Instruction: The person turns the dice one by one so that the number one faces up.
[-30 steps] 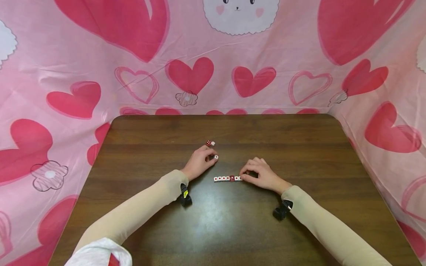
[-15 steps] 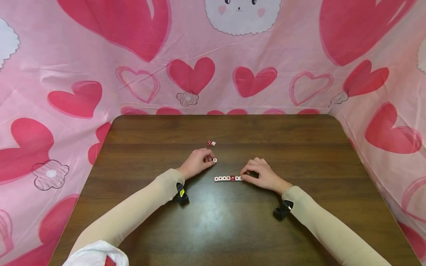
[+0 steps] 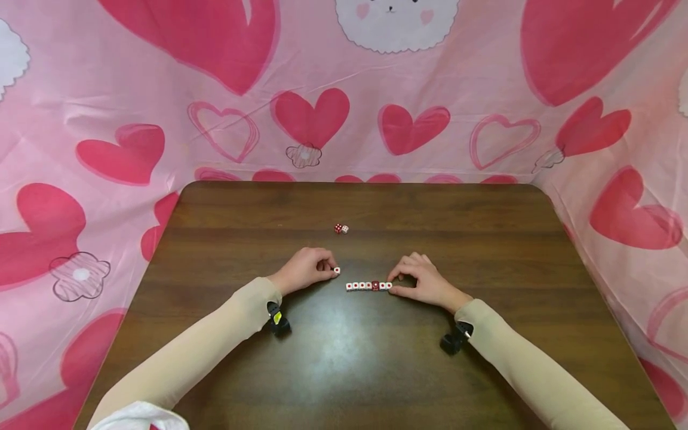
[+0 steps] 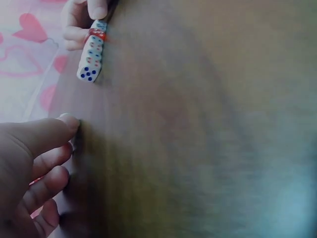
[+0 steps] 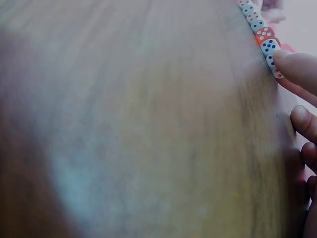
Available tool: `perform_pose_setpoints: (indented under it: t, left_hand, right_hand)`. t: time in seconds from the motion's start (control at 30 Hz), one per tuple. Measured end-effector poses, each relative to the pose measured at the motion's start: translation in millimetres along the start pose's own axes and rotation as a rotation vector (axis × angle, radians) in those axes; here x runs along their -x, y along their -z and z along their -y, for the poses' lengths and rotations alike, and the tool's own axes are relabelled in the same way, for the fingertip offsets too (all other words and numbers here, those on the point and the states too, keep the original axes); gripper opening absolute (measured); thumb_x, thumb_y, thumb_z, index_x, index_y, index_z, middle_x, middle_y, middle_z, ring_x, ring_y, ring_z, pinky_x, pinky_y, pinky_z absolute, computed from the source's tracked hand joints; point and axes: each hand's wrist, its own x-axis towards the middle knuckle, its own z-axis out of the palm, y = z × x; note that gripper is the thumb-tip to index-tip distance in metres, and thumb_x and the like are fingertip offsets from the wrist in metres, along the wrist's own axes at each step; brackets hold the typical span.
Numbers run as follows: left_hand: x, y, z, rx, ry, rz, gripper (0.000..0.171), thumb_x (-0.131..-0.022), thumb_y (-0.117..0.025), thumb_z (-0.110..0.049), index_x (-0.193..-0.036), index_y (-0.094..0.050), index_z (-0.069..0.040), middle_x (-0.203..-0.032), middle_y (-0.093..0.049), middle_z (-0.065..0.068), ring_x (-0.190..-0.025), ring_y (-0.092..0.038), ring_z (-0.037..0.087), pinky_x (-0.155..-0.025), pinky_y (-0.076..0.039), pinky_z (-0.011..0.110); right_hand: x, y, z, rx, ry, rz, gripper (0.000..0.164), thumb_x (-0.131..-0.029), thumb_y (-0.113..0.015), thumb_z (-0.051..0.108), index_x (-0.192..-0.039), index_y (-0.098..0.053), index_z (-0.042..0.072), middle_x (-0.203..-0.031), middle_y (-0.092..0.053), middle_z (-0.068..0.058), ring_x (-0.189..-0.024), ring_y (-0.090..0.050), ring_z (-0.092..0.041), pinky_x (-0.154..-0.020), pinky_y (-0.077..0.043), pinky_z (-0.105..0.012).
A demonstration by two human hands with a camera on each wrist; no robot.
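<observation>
A straight row of dice point(image 3: 362, 286) lies on the table, mostly white with one red die point(image 3: 375, 286) among them. Thumb and forefinger of my right hand point(image 3: 423, 280) pinch the white die point(image 3: 389, 286) at the row's right end; its thumb point(image 5: 297, 69) covers part of that end in the right wrist view. Just beyond the row's left end, my left hand point(image 3: 304, 269) pinches a single white die point(image 3: 337, 270) between thumb and forefinger, apart from the row. That die is hidden behind the fingers in the left wrist view.
Farther back on the dark wooden table point(image 3: 258, 215) sit a red die point(image 3: 338, 228) and a white die point(image 3: 345, 229), side by side. A pink cloth with hearts point(image 3: 411, 128) hangs around the table's back and sides.
My left hand has moved left and toward me with its white die, away from the two dice at the back. The right hand stays at the row's end.
</observation>
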Motion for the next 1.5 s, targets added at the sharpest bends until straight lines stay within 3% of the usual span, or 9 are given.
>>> perform_pose_setpoints:
  t: [0.17, 0.37, 0.7, 1.03, 1.23, 1.5]
  left_hand:
    - [9.4, -0.7, -1.6, -0.010, -0.025, -0.017, 0.008, -0.090, -0.083, -0.017, -0.092, -0.075, -0.016, -0.078, -0.065, -0.011, -0.075, -0.059, 0.004, -0.074, -0.050, 0.028]
    - [16.2, -7.0, -5.3, -0.087, -0.040, 0.006, 0.010, -0.090, -0.083, -0.028, -0.095, -0.075, -0.022, -0.081, -0.065, -0.019, -0.084, -0.054, 0.007, -0.086, -0.039, 0.038]
    - [20.2, -19.9, -9.4, -0.071, -0.021, -0.035, 0.013, -0.089, -0.084, -0.030, -0.095, -0.074, -0.025, -0.081, -0.064, -0.022, -0.080, -0.047, 0.006, -0.088, -0.032, 0.041]
    - [22.4, -23.6, -13.8, -0.072, 0.000, -0.035, 0.015, -0.089, -0.084, -0.033, -0.096, -0.073, -0.027, -0.082, -0.061, -0.023, -0.082, -0.046, 0.008, -0.087, -0.030, 0.041]
    - [22.7, -29.2, -13.4, -0.100, 0.009, -0.051, 0.018, -0.088, -0.084, -0.038, -0.094, -0.071, -0.028, -0.083, -0.060, -0.022, -0.082, -0.045, 0.007, -0.087, -0.029, 0.040]
    - [23.2, -34.3, -17.0, -0.136, -0.009, -0.101, 0.017, -0.089, -0.083, -0.034, -0.093, -0.068, -0.027, -0.084, -0.060, -0.017, -0.081, -0.046, 0.008, -0.086, -0.031, 0.040]
  right_hand:
    - [-3, 2, 0, -0.006, -0.018, 0.000, 0.018, -0.085, -0.087, 0.029, -0.099, -0.076, 0.031, -0.089, -0.057, 0.017, -0.087, -0.042, -0.008, -0.081, -0.031, -0.035]
    - [-4, 3, 1, -0.009, -0.035, 0.011, 0.017, -0.085, -0.087, 0.029, -0.099, -0.076, 0.030, -0.091, -0.059, 0.017, -0.089, -0.044, -0.008, -0.083, -0.032, -0.036]
    - [-1, 1, 1, -0.008, -0.020, -0.003, 0.018, -0.085, -0.087, 0.029, -0.098, -0.075, 0.030, -0.089, -0.058, 0.017, -0.088, -0.043, -0.008, -0.081, -0.031, -0.035]
    - [1, 0, 2, -0.010, -0.019, -0.001, 0.018, -0.085, -0.087, 0.029, -0.099, -0.075, 0.031, -0.090, -0.058, 0.017, -0.088, -0.043, -0.007, -0.081, -0.030, -0.035]
    - [1, 0, 2, -0.008, -0.021, 0.001, 0.018, -0.085, -0.087, 0.029, -0.099, -0.075, 0.031, -0.090, -0.058, 0.017, -0.088, -0.043, -0.007, -0.081, -0.030, -0.035]
    - [1, -2, 1, -0.011, -0.013, 0.007, 0.019, -0.086, -0.087, 0.028, -0.100, -0.075, 0.032, -0.089, -0.058, 0.017, -0.087, -0.042, -0.006, -0.082, -0.030, -0.035]
